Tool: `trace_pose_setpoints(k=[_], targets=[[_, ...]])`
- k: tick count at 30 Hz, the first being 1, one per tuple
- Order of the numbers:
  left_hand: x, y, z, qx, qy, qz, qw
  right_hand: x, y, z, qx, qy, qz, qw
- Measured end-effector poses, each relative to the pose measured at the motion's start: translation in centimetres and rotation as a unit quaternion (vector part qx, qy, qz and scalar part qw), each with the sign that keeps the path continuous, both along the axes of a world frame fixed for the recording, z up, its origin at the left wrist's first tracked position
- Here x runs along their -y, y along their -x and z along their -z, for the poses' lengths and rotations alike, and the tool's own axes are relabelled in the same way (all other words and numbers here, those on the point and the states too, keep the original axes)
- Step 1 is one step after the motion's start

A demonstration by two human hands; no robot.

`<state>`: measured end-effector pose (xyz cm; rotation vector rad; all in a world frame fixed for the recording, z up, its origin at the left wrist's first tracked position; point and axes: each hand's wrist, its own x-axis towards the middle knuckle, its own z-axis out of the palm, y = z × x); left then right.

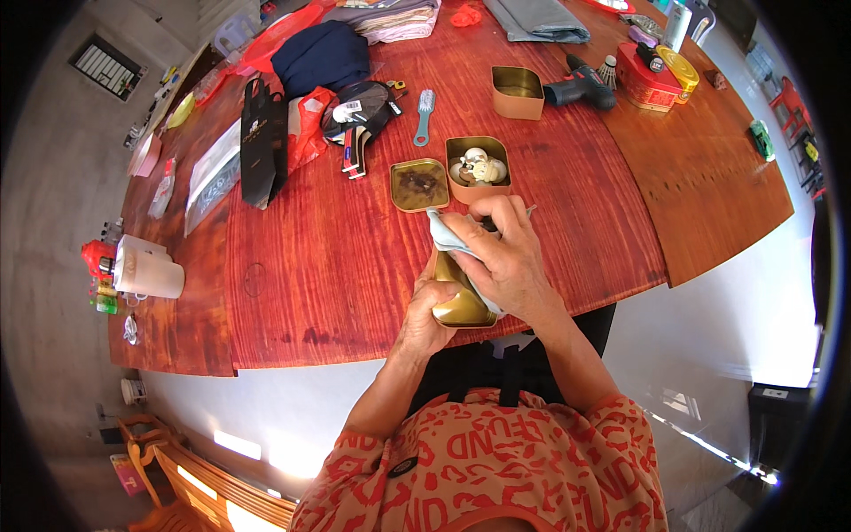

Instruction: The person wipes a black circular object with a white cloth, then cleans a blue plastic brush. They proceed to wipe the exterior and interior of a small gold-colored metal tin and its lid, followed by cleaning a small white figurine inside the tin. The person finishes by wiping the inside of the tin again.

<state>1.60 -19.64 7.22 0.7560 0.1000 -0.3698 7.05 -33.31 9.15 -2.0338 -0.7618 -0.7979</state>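
Held just over the near edge of the reddish-brown wooden table (pixel 337 266): a shiny gold rectangular metal tin (pixel 461 306), cupped from below by the left hand (pixel 424 324) with fingers curled around its lower end, and pressed from above by the right hand (pixel 505 262), fingers closed on a pale grey-blue cloth (pixel 443 232) laid against the tin. Just beyond the hands, side by side on the table: a shallow gold tin lid with a dark smear inside (pixel 418 184) and an open gold tin filled with small pale round objects (pixel 478 168). Further back towards the far edge, another empty gold tin (pixel 518 92) beside a dark cordless drill (pixel 581 87).
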Motion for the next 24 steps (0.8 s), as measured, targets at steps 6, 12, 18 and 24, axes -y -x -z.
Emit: trace_pose_setpoints(k=[6, 12, 18, 24], targets=[[0.0, 0.1, -0.1, 0.034, -0.015, -0.040, 0.999, 0.2, 0.1, 1.3, -0.054, -0.014, 0.062, 0.997], [0.1, -0.3, -1.0, 0.066, -0.077, -0.067, 0.993, 1.7, 0.4, 4.2, -0.148, -0.102, 0.044, 0.983], [-1.3, -1.2, -1.4, 0.142, -0.331, -0.051, 0.932, 2.2, 0.0, 1.6, 0.024, 0.054, 0.059, 0.997], [-0.5, -0.9, -1.5, 0.190, -0.387, -0.187, 0.883, 1.2, -0.5, 1.6, -0.024, -0.012, 0.076, 0.997]])
